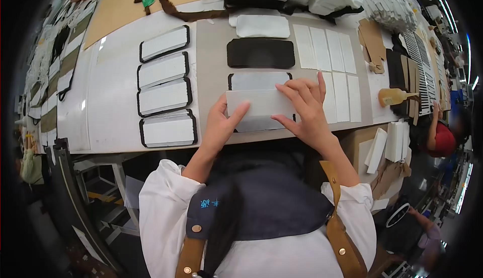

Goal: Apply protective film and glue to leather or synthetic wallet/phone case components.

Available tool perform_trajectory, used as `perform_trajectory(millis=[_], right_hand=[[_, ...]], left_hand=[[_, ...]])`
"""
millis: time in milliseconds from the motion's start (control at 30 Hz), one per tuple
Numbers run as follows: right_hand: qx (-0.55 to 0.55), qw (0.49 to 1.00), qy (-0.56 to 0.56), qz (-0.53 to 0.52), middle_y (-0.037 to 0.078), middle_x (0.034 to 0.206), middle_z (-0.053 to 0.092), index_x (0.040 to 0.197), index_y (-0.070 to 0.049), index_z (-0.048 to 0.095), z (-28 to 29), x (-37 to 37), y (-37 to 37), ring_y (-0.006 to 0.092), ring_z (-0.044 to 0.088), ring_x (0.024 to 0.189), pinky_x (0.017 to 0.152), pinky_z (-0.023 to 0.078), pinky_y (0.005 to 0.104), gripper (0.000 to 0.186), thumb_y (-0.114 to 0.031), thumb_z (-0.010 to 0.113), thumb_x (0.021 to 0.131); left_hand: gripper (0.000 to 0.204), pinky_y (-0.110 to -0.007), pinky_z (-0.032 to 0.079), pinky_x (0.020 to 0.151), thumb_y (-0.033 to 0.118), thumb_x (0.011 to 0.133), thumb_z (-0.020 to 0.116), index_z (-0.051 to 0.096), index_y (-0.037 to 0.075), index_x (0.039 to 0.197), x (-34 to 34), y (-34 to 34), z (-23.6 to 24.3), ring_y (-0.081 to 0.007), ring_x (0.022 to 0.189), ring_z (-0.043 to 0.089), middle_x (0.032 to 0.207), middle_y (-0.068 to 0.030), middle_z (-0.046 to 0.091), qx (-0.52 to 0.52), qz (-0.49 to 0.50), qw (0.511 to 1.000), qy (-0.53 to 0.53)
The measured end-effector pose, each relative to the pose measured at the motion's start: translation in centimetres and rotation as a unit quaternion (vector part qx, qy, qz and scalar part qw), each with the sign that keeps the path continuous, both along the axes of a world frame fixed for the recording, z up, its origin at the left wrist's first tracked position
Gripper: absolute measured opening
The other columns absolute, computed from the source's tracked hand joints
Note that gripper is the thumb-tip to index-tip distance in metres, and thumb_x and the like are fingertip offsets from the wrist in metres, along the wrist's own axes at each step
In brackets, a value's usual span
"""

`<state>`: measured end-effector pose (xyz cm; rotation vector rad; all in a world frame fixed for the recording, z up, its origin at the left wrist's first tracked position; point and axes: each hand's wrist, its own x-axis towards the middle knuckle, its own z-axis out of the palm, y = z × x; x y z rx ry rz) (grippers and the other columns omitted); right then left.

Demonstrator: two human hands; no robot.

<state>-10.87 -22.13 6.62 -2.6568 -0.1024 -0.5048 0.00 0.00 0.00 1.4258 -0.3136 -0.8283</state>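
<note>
Tabletop [115,77] carries a grey board [214,67] with a black-edged panel [259,80] lying on it. Over that panel both hands pinch a white strip [259,103]: left hand [220,127] grips its left end, right hand [306,108] presses fingers flat on its right. Seemingly the laying-on step; next calls for squaring edges.

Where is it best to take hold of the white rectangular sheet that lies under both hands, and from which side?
Probably by its two short ends. The white rectangular sheet lies flat and wide across the grey board, so the left hand comes from the left end and the right hand from the right, thumbs at the near edge, fingers on top.
</note>
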Motion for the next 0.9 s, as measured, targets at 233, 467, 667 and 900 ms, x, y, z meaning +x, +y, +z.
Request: perform_trajectory(millis=[233,467,667,900], right_hand=[[-0.003,0.998,0.054,-0.007,0.008,0.121,0.059,0.132,-0.009,0.065,-1.7,-0.8,-1.8,0.0284,0.054,0.122,0.127,0.012,0.0584,0.064,-0.027,0.090,0.076],[0.020,0.992,0.118,0.049,0.009,0.122,0.059,0.131,-0.010,0.066,-4.1,-1.0,-0.8,0.0290,0.054,0.122,0.129,0.012,0.0586,0.063,-0.024,0.090,0.074],[0.003,0.990,0.128,0.052,0.008,0.122,0.060,0.131,-0.008,0.065,-4.5,-0.8,-0.7,0.0281,0.053,0.123,0.129,0.009,0.0585,0.061,-0.028,0.089,0.078],[-0.014,0.990,0.129,0.052,0.008,0.122,0.060,0.131,-0.008,0.064,-4.5,-0.6,-0.7,0.0279,0.055,0.122,0.128,0.009,0.0597,0.061,-0.027,0.088,0.078]], left_hand=[[0.038,-0.045,0.039,0.108,0.015,0.093,0.074,0.064,0.006,0.128,-1.5,3.7,-0.7,-0.0324,0.123,0.052,0.128,-0.0116,0.061,0.164,0.141,0.836,-0.504],[0.025,-0.050,0.032,0.112,0.009,0.084,0.079,0.076,0.016,0.107,-3.3,4.1,-2.6,-0.0343,0.132,0.045,0.134,-0.0060,0.059,0.254,0.115,0.788,-0.548],[0.022,-0.052,0.030,0.117,0.010,0.084,0.078,0.076,0.017,0.104,-3.3,3.9,-2.9,-0.0318,0.131,0.049,0.132,-0.0041,0.061,0.267,0.130,0.757,-0.582],[0.020,-0.053,0.031,0.117,0.011,0.085,0.078,0.074,0.017,0.103,-3.2,3.7,-2.8,-0.0306,0.128,0.051,0.127,-0.0041,0.062,0.268,0.135,0.757,-0.581]])
